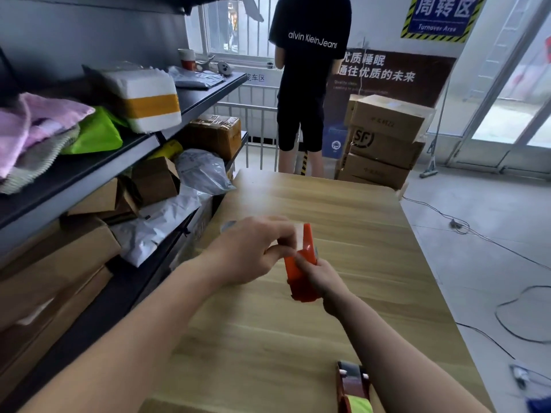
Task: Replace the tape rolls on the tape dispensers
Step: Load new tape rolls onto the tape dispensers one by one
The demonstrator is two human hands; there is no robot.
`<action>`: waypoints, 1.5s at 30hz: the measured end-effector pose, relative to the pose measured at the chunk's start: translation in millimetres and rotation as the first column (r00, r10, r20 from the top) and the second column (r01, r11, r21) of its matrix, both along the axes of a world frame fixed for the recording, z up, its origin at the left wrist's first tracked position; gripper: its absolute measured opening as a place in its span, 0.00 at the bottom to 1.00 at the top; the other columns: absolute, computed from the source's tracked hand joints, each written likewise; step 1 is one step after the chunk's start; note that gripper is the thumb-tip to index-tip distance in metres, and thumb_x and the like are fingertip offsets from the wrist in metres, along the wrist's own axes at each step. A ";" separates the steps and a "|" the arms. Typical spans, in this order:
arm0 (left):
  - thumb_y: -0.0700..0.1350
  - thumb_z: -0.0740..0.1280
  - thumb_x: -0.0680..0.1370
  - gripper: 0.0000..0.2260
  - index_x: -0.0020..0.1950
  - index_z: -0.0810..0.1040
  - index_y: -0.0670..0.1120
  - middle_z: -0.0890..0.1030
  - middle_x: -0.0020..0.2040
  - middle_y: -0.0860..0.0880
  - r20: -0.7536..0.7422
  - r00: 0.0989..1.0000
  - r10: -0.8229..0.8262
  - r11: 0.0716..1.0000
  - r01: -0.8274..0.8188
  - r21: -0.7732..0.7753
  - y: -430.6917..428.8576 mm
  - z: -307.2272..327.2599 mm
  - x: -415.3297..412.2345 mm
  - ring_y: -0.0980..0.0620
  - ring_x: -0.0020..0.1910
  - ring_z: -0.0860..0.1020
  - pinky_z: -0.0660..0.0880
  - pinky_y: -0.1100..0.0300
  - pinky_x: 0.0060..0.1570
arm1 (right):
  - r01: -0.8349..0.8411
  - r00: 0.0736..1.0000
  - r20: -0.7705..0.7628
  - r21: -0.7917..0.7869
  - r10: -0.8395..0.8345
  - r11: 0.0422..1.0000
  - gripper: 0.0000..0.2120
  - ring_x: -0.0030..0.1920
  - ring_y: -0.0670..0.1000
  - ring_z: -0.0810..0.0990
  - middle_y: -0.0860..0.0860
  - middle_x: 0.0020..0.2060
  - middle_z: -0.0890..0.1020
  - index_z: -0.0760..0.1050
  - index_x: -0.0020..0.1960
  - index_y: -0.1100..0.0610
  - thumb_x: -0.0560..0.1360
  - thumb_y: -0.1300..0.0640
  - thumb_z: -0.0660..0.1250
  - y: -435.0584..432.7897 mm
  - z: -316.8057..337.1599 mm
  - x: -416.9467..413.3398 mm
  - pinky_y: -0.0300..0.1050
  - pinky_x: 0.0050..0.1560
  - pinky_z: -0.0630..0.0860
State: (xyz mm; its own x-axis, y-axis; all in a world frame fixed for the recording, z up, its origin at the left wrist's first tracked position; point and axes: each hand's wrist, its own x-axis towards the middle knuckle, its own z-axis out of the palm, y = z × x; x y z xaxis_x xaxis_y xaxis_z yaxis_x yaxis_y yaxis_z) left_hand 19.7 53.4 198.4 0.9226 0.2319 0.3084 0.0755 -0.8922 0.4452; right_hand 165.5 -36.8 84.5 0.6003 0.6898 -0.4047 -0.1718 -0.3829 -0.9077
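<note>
Head view: grips the handle of an orange tape dispenser [301, 265] in the right hand [322, 280], over the wooden table [343, 204]. Pinches its upper end with the curled left hand [253, 248], blurred. At the table's near edge, a second, dark red dispenser [353, 383]. Readable: "alvin Klein Jeans" on a black T-shirt [310, 61], "Turnover Area" under 周转区 on a wall sign [438, 16], "SF" on a carton [384, 144].

Single view, head-worn, wide-angle. Aim forward and down along wooden table [343, 204]. Forearms enter from bottom edge. Left hand [253, 251], right hand [325, 280] meet close below lens, both holding orange tape dispenser [302, 289] near frame centre. Shelving [89, 174] curves up left side. Far end: standing person [307, 84], window [238, 28]. Floor [477, 234] falls away right. Slight motion blur at hands.
</note>
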 end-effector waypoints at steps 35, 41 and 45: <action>0.37 0.68 0.72 0.08 0.48 0.84 0.41 0.84 0.51 0.45 0.252 0.968 0.001 0.925 -0.096 0.368 -106.2 -152.8 -91.5 0.46 0.46 0.83 0.80 0.55 0.42 | 0.204 0.697 -0.715 0.125 -0.054 0.971 0.21 0.44 0.57 0.74 0.58 0.49 0.74 0.70 0.60 0.59 0.73 0.46 0.57 -84.3 14.6 -100.0 0.50 0.49 0.70; 0.43 0.66 0.75 0.09 0.50 0.83 0.42 0.84 0.52 0.45 0.271 0.962 0.031 0.949 -0.113 0.294 -121.1 -163.5 -90.4 0.48 0.49 0.83 0.75 0.49 0.61 | 0.199 0.695 -0.716 0.103 -0.066 0.974 0.29 0.54 0.59 0.76 0.60 0.55 0.78 0.74 0.61 0.62 0.74 0.40 0.57 -106.2 16.1 -99.7 0.52 0.59 0.71; 0.49 0.67 0.74 0.09 0.49 0.83 0.47 0.85 0.50 0.51 0.272 0.956 0.110 0.949 -0.183 0.257 -127.4 -162.8 -89.5 0.51 0.54 0.81 0.61 0.38 0.67 | 0.209 0.681 -0.727 0.081 -0.085 0.975 0.33 0.53 0.58 0.77 0.60 0.58 0.78 0.73 0.64 0.63 0.73 0.37 0.57 -113.2 14.1 -103.4 0.50 0.53 0.72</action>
State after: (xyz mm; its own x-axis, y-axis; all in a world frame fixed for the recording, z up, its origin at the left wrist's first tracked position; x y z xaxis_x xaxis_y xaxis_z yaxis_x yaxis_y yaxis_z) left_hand -69.8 -74.0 35.6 0.7689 0.2308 0.5963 0.1328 -0.9699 0.2043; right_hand 62.1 -150.0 98.6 0.2695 0.7049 -0.6561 -0.8337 -0.1702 -0.5253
